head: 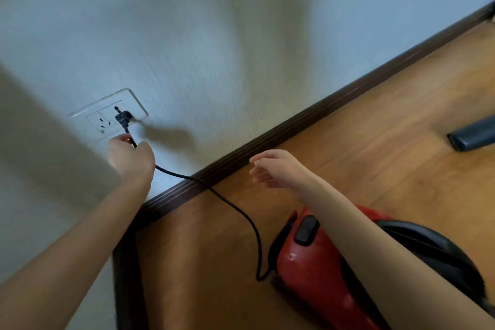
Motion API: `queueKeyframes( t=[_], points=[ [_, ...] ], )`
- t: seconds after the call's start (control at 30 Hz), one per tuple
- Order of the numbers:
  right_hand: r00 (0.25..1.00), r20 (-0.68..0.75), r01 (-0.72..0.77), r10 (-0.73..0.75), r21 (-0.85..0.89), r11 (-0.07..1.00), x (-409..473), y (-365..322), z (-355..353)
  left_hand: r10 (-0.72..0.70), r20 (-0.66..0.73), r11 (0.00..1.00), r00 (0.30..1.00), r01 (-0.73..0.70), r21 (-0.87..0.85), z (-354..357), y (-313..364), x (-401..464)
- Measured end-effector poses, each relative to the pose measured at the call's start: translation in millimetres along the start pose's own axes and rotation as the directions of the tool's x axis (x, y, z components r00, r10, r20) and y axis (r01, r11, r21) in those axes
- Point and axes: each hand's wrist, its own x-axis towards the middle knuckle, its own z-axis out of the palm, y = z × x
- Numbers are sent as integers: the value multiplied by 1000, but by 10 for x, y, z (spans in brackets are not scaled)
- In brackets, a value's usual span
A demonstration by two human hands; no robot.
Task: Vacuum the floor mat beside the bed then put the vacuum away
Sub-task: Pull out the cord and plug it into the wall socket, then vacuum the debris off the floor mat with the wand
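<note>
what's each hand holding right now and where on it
The left hand pinches the black power cord just below its plug, which sits at the wall socket. The right hand holds nothing, fingers relaxed.

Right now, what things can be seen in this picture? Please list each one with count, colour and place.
wall socket: one, white, on the wall at left
plug: one, black, at the socket
cord: one, black, runs from the plug across the skirting to the vacuum
vacuum: one, red and black, on the floor at lower right
nozzle: one, dark, on the floor at right edge
skirting board: one, dark brown, along the wall base
floor: one, brown wood
left hand: holds the cord below the plug
right hand: open, above the floor, holds nothing
</note>
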Motion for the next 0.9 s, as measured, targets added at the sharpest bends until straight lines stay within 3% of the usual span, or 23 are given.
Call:
queueKeyframes(
  t=[0.2,0.3,0.4,0.5,0.73,0.9],
  points=[
    [999,-27,46,-47,-50,998,-345,-195,-524,37,178,998,983,-27,-57,225,259,-925],
    [995,-77,58,-63,-64,996,-534,-201,-887,172,425,985,889,-144,-98,412,559,-1396],
    [986,-159,45,-57,-80,996,-725,-105,-1264,194,689,981,699,-153,-121,650,884,-1906],
    [971,-236,8,-28,-83,997,-962,62,-1669,234,879,965,415,-207,-160,901,1214,-2504],
    [861,-493,-153,125,-17,988,-1808,753,-2669,173,985,958,-15,-229,-172,1281,1680,-3843],
    [700,-638,-297,322,149,943,-2600,1454,-3267,50,972,919,-229,-370,-134,1492,1761,-4801]
  ],
)
